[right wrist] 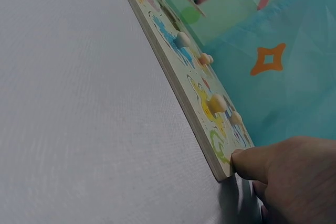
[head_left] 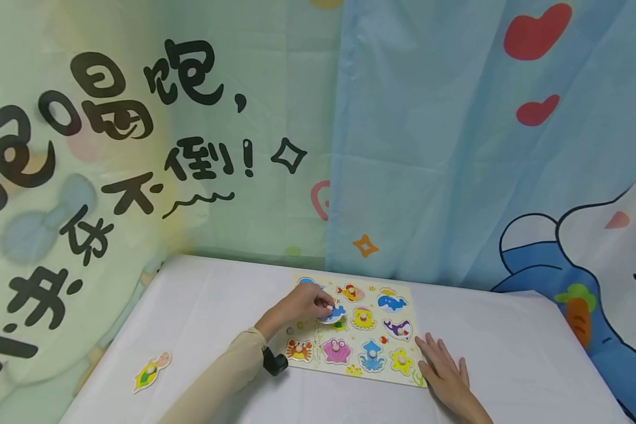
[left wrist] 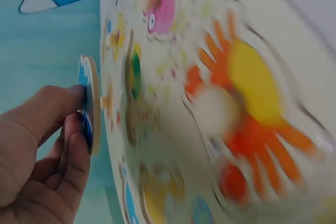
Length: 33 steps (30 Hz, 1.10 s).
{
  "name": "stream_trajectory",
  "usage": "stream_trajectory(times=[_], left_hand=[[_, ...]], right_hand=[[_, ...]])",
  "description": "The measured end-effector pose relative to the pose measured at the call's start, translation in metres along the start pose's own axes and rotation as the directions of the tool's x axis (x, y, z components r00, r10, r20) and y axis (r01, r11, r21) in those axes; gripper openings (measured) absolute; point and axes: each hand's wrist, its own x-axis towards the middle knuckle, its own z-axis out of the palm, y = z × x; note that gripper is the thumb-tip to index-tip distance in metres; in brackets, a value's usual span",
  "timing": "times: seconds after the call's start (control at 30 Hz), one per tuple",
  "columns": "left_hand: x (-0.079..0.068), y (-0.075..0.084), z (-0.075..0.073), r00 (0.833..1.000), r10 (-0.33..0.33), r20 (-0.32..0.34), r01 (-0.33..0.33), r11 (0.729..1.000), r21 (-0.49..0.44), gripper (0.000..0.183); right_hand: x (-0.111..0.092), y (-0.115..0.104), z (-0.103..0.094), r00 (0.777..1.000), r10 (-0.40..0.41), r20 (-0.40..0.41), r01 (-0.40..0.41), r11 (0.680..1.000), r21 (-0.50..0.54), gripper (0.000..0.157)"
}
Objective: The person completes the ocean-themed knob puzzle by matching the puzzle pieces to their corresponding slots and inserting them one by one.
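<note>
Board (head_left: 318,364) sits low-centre in the head view, blue piece (head_left: 336,314) just above its left half, pinched by the left hand (head_left: 298,306). Step in hand, my read: piece going in or coming out, can't tell which. If in, next move calls for matching its outline to the slot, then pressing flat. Right hand (head_left: 445,374) at board's lower-right corner, fingers loosely spread, gripping nothing. Loose piece (head_left: 152,372) lower left on the table (head_left: 217,306), well apart. Board's top edge runs near the curtain (head_left: 429,176), so tight at the back; room left and right.

Left wrist view: thumb and fingertips grasp blue piece, left of centre, edge-on to camera. Crab (left wrist: 254,90) and its knob (left wrist: 212,111) loom at right; knuckles could catch on knobs.

Right wrist view: thumb touches board corner, lower right, probably steadying. Blue piece shows at top, tilted, apart from board. Table fills the left side, so room along board's near edge.
</note>
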Motion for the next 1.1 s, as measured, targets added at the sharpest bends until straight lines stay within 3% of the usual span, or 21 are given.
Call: stream_trajectory(times=[0.2,0.37,0.53,0.7,0.97,1.1], left_hand=[[0.034,0.011,0.022,1.000,0.019,0.014,-0.019,1.000,0.025,0.012],[0.054,0.021,0.040,0.999,-0.005,0.040,0.004,0.999,0.037,0.009],[0.073,0.036,0.050,0.999,-0.026,0.032,0.026,1.000,0.003,0.012],[0.096,0.049,0.059,1.000,0.003,0.009,-0.003,0.999,0.038,0.010],[0.107,0.057,0.084,0.991,-0.132,0.005,0.132,0.989,0.062,0.013],[0.110,0.062,0.089,0.988,-0.153,-0.030,0.155,0.984,0.085,0.012]], right_hand=[[0.001,0.001,0.000,1.000,0.012,0.014,-0.012,1.000,0.004,0.058],[0.004,0.001,0.004,1.000,0.018,0.023,-0.018,1.000,0.013,0.058],[0.006,0.002,0.004,0.999,0.021,0.026,-0.021,1.000,0.013,0.058],[0.006,0.003,0.000,0.999,0.029,0.021,-0.029,1.000,0.003,0.058],[0.007,0.003,0.003,0.999,0.031,0.039,-0.031,1.000,0.005,0.058],[0.007,0.004,0.002,0.999,0.029,0.039,-0.029,1.000,0.006,0.059]])
